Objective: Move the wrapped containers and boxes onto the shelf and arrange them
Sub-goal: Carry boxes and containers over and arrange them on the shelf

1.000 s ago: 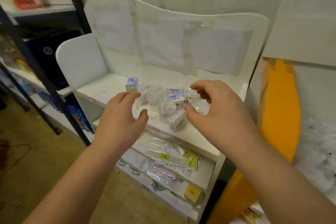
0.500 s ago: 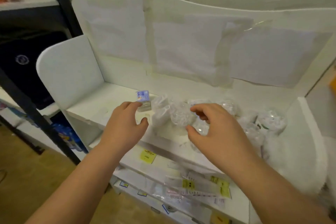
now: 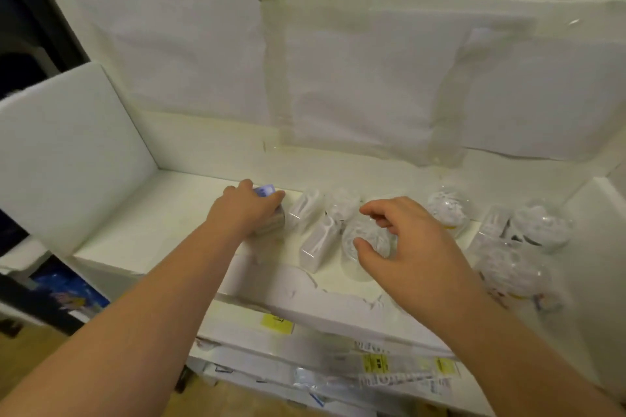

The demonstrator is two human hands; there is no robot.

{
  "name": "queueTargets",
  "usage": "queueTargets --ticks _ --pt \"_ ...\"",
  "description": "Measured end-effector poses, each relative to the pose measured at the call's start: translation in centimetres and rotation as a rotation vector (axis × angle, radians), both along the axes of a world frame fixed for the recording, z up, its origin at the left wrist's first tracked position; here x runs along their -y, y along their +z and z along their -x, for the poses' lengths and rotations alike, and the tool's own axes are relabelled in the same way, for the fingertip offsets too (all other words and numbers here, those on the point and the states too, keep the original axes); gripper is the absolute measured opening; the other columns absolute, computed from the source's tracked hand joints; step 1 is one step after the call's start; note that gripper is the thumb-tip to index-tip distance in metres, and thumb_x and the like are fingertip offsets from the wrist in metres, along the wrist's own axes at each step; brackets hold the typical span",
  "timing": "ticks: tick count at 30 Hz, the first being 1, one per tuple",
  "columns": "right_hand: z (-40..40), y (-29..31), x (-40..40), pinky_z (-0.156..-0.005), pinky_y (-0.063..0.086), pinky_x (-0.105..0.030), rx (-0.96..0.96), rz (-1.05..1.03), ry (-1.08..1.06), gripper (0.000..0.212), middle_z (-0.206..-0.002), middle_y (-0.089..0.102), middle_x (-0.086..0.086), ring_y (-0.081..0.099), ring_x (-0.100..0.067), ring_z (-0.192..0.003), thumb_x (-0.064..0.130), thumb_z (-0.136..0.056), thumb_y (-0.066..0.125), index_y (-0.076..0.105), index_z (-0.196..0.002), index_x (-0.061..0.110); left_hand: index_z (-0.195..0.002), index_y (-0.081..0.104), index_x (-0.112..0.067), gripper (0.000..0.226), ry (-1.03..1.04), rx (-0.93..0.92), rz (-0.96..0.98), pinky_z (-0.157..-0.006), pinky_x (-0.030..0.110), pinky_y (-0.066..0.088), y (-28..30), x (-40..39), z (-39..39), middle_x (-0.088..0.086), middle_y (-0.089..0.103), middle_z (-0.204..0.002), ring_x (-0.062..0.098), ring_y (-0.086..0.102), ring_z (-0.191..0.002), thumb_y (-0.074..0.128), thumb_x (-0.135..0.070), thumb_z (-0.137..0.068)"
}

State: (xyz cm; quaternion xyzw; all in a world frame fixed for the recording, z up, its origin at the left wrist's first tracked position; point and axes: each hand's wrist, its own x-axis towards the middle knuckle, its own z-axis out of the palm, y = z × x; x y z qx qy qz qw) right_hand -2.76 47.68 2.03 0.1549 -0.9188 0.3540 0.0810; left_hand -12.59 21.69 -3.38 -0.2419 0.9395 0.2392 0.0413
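On the white top shelf [image 3: 152,230], my left hand [image 3: 247,210] grips a small box with a blue-and-white top [image 3: 266,191] at the left end of the row. My right hand [image 3: 403,244] hovers with curled fingers over a clear wrapped container [image 3: 364,240]; whether it touches the wrap is unclear. Two clear rectangular boxes [image 3: 305,210] [image 3: 320,244] stand between the hands. More wrapped round containers [image 3: 447,210] [image 3: 542,227] sit further right, along with a crumpled wrapped bundle [image 3: 508,267].
The shelf has a tall white back panel [image 3: 338,78] with taped paper and a side wall [image 3: 67,152] on the left. A lower shelf [image 3: 305,332] holds flat packets with yellow labels [image 3: 376,362]. A dark metal rack [image 3: 34,10] stands to the left.
The view has come closer to the shelf. My left hand has reached forward and closed round the blue-topped box. My right hand has moved onto the wrapped container in the middle.
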Motion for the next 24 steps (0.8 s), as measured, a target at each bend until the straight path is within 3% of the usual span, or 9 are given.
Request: queueTargets --ticks 4,6,8,11,16,19,22,24 --pt "0.4 -0.6 1.1 -0.097 0.046 -0.033 -0.016 -0.038 0.01 0.037 -0.114 0.055 0.019 0.054 -0.003 -0.108 0.031 -0.084 0.067 0.059 -0.12 0.033 -0.097 0.059 -0.015 0.045 -0.044 0.019 -0.058 -0.068 0.031 0.046 0.3 0.7 1.0 0.003 0.065 -0.091 0.024 0.061 -0.082 0.055 -0.049 -0.067" --pt "0.5 -0.7 1.6 -0.097 0.046 -0.03 -0.02 -0.076 0.037 0.038 -0.115 0.054 0.019 0.054 -0.004 -0.11 0.032 -0.085 0.066 0.058 -0.122 0.034 -0.089 0.06 -0.014 0.036 -0.044 -0.038 -0.106 -0.062 0.029 0.043 0.5 1.1 0.7 0.004 0.067 -0.085 0.022 0.061 -0.075 0.055 -0.043 -0.067" --pt "0.5 -0.6 2.3 -0.097 0.045 -0.027 -0.019 -0.141 0.073 0.039 -0.119 0.052 0.018 0.052 -0.005 -0.111 0.032 -0.086 0.064 0.056 -0.124 0.035 -0.09 0.06 -0.012 0.03 -0.002 -0.114 -0.206 -0.062 0.03 0.043 0.7 2.0 -0.1 0.005 0.066 -0.083 0.021 0.06 -0.072 0.059 -0.037 -0.074" --pt "0.8 -0.5 3.3 -0.096 0.043 -0.026 -0.041 -0.266 0.137 0.04 -0.125 0.049 0.015 0.049 -0.008 -0.115 0.027 -0.089 0.06 0.052 -0.128 0.034 -0.093 0.061 -0.011 0.029 0.119 -0.216 -0.564 -0.068 0.037 0.055 1.0 3.8 -1.9 0.008 0.067 -0.084 0.026 0.062 -0.071 0.064 -0.032 -0.075" --pt "2.4 -0.7 5.6 -0.092 0.046 -0.035 -0.067 -0.546 0.258 0.046 -0.125 0.046 0.006 0.046 -0.018 -0.116 0.013 -0.087 0.057 0.05 -0.13 0.028 -0.097 0.068 -0.005 0.017 0.114 -0.201 -1.072 -0.068 0.034 0.053 2.2 5.6 -5.4 0.01 0.067 -0.075 0.024 0.058 -0.065 0.057 -0.016 -0.09" --pt "2.9 -0.9 7.2 -0.081 0.043 -0.032 -0.083 -0.71 0.323 0.044 -0.124 0.049 0.002 0.047 -0.021 -0.114 0.01 -0.085 0.062 0.052 -0.125 0.024 -0.102 0.069 -0.011 0.018 0.086 -0.243 -1.203 -0.077 0.036 0.052 2.8 5.4 -7.3 0.007 0.07 -0.085 0.02 0.064 -0.07 0.06 -0.024 -0.092" --pt "2.8 -0.6 8.7 -0.071 0.031 -0.032 -0.079 -0.881 0.347 0.043 -0.119 0.05 -0.002 0.049 -0.024 -0.11 0.004 -0.082 0.066 0.055 -0.121 0.019 -0.097 0.069 -0.015 0.021 0.067 -0.299 -1.283 -0.071 0.03 0.052 3.8 4.9 -8.8 0.005 0.07 -0.085 0.016 0.064 -0.07 0.063 -0.034 -0.092" --pt "2.7 -0.5 9.5 -0.071 0.036 -0.033 -0.092 -0.962 0.345 0.039 -0.116 0.052 -0.005 0.052 -0.025 -0.105 -0.001 -0.08 0.065 0.06 -0.115 0.016 -0.096 0.069 -0.014 0.028 0.071 -0.353 -1.328 -0.074 0.03 0.053 4.4 4.5 -9.6 0.003 0.07 -0.084 0.014 0.065 -0.07 0.061 -0.04 -0.092"
